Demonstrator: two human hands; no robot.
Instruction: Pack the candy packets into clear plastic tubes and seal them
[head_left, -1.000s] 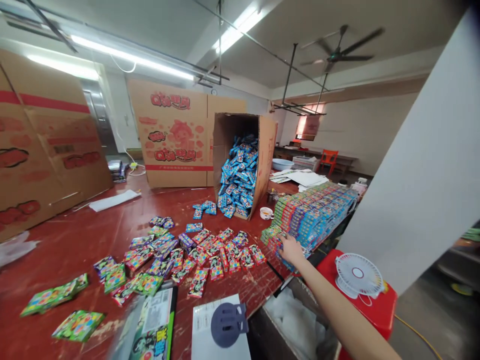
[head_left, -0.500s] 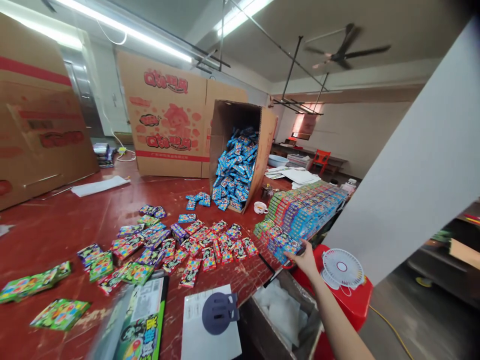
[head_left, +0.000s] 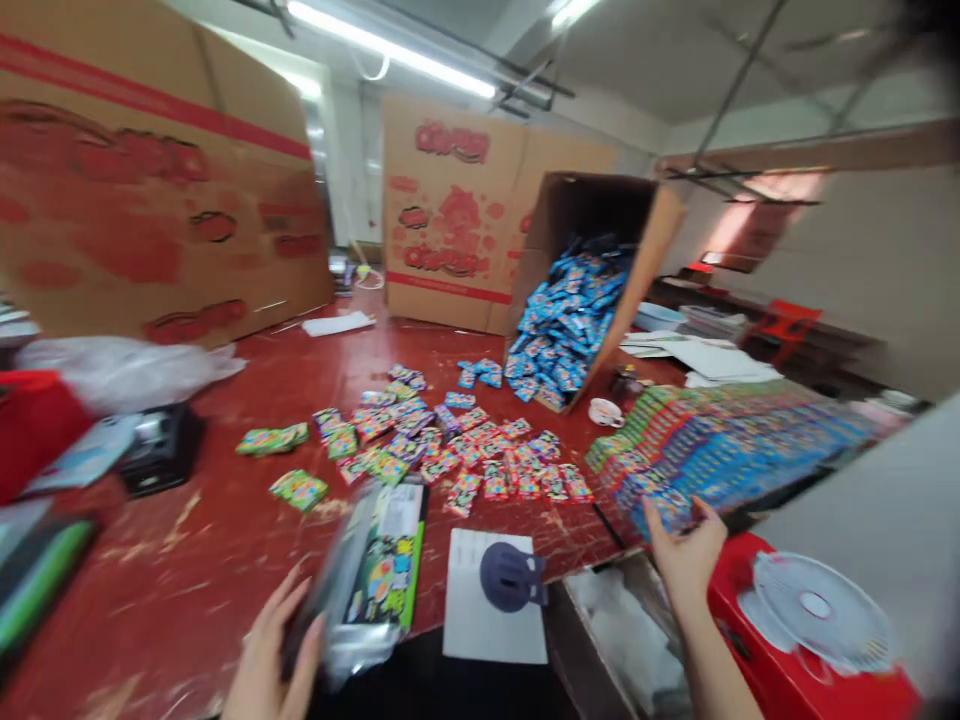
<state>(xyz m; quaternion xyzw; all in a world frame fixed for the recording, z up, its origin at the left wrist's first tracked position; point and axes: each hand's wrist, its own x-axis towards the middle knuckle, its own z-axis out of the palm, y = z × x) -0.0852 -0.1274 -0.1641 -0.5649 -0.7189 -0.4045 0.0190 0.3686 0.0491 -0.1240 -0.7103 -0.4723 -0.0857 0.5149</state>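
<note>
My left hand (head_left: 274, 650) is at the lower left, thumb and fingers closed round the left edge of a clear plastic pouch (head_left: 337, 590). The pouch is blurred and lies against a printed green-and-black candy bag (head_left: 386, 570). My right hand (head_left: 686, 550) grips the near end of the stacked rows of small candy packets (head_left: 664, 500), with fingers on either side. Loose red, green and purple candy packets (head_left: 412, 435) are scattered on the red table (head_left: 225, 560). A white pad (head_left: 495, 630) with a dark round plastic piece (head_left: 511, 577) lies between my hands.
A tipped carton (head_left: 645, 285) spills blue packets (head_left: 570, 320). Large cartons (head_left: 450, 220) stand behind it. A small cup (head_left: 605, 412) sits near the stacks. An open box (head_left: 615, 620) with white contents and a white fan (head_left: 817, 605) on a red stool (head_left: 840, 690) are at the right.
The view has swung left, so the table's contents appear farther right. My left hand has come into view at the pouch. My right hand remains at the packet stack's near end.
</note>
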